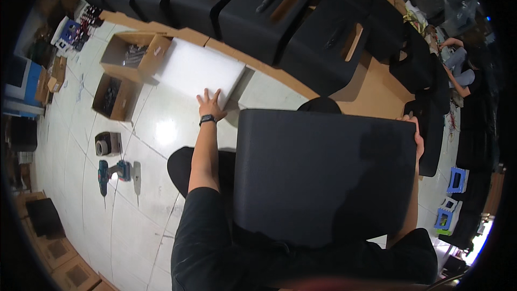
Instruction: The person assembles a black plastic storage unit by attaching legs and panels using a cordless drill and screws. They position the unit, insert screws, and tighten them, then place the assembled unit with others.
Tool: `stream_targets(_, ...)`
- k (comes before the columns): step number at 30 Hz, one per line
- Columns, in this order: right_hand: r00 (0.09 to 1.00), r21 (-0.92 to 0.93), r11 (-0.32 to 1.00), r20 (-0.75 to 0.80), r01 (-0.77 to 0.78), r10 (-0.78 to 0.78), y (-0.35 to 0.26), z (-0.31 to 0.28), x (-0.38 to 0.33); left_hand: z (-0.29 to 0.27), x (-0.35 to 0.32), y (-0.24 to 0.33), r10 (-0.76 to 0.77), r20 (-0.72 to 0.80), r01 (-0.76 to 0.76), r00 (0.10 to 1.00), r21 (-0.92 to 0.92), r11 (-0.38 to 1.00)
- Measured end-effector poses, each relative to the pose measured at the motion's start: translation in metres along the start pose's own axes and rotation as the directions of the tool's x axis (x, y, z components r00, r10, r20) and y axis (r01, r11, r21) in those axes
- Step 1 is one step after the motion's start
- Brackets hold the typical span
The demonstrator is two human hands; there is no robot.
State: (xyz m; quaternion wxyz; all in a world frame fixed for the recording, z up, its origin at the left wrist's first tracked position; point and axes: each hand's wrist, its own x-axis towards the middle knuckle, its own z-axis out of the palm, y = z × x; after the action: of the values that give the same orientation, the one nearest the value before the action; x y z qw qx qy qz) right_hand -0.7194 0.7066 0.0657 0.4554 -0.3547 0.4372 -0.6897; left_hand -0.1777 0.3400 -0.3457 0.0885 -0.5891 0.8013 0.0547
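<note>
A large black cabinet (326, 178) with a grained surface and rounded edges is held close in front of my body, over my lap. The fingers of my right hand (418, 137) are wrapped round its far right edge; part of that hand is hidden behind it. To the left, my left hand (211, 106), with a dark watch on the wrist, reaches forward. Its fingers are spread on the near edge of a thick white foam slab (196, 70), which lies on the floor.
Black cabinets (264, 13) with slots stand in a row on cardboard (377, 83) ahead. Left of the foam are two open cartons (132, 56) of small parts, a tape roll (101, 147) and a cordless drill (110, 172). Another person (458, 67) sits at the far right.
</note>
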Motion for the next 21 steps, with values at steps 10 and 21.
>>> stream_targets(10,0.951,0.11,0.991,0.306,-0.08,0.043,0.01,-0.037,0.021,-0.068,-0.109,0.041,-0.088,0.033,0.093,0.996,-0.468,0.879)
stream_targets(21,0.97,0.284,0.944,-0.124,-0.169,0.211,0.063,-0.101,-0.063,-0.088,-0.335,0.054,-0.103,0.488,0.493,0.867,-0.87,0.025)
